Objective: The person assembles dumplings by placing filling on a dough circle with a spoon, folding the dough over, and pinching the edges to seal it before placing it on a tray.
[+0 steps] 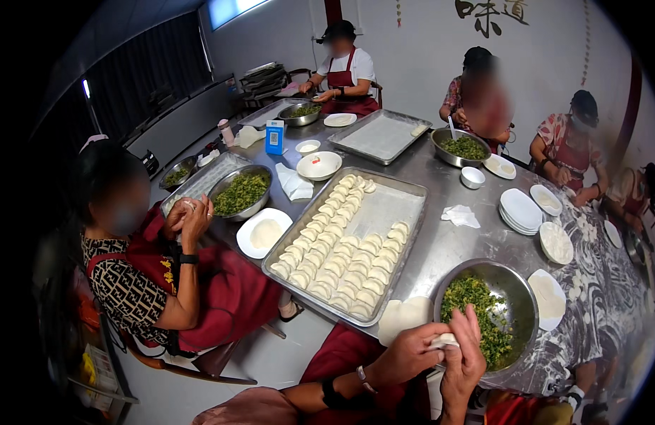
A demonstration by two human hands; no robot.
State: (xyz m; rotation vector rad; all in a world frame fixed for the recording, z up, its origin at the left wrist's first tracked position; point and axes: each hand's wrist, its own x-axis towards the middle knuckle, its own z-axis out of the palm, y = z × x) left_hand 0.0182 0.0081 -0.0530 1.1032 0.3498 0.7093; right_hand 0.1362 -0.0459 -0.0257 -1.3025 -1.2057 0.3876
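Between the fingertips of my left hand (412, 348) and my right hand (464, 350) is a partly folded dough dumpling (443, 341), gripped from both sides. Both hands are over the near table edge, at the lower left of a steel bowl (530, 313) of chopped green and yellow filling (473, 305). Round dough wrappers (404, 317) lie left of that bowl, and more wrappers (548, 300) rest on a white plate to its right. Beyond my hands, a metal tray (391, 199) holds rows of pleated dumplings (327, 249).
Co-workers sit around the steel table (433, 234), one close on the left with a filling bowl (241, 192) and a wrapper plate (242, 234). Stacked white plates (520, 210) stand at the right. Flour (587, 297) covers the table's right part. Another metal tray (378, 135) lies farther back.
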